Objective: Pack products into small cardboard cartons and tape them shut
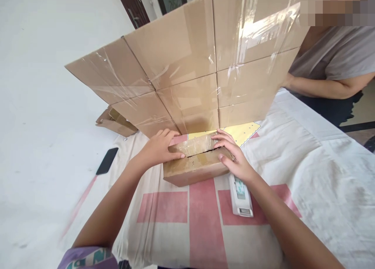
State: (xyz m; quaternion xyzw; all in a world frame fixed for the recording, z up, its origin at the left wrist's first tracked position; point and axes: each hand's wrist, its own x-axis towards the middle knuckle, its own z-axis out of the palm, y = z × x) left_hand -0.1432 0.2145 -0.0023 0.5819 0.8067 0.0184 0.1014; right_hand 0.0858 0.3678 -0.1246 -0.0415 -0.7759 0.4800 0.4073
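A small cardboard box (191, 171) sits on the cloth-covered table in front of me, with clear tape along its top. Its raised rear strip or flap (197, 145) stands a little above a dark slit; whether that piece is separate from the box I cannot tell. My left hand (159, 148) grips the left end of the strip, thumb on the near side and fingers reaching behind. At the right end, my right hand (231, 154) holds the box, its fingers on the strip and its thumb over the top face.
A large taped cardboard panel (187, 66) stands upright behind the box. A white remote control (240, 196) lies right of the box, a dark phone (107, 161) at the left edge. An open carton (118, 120) is behind left. Another person's arm (322, 86) rests beyond the panel's right side.
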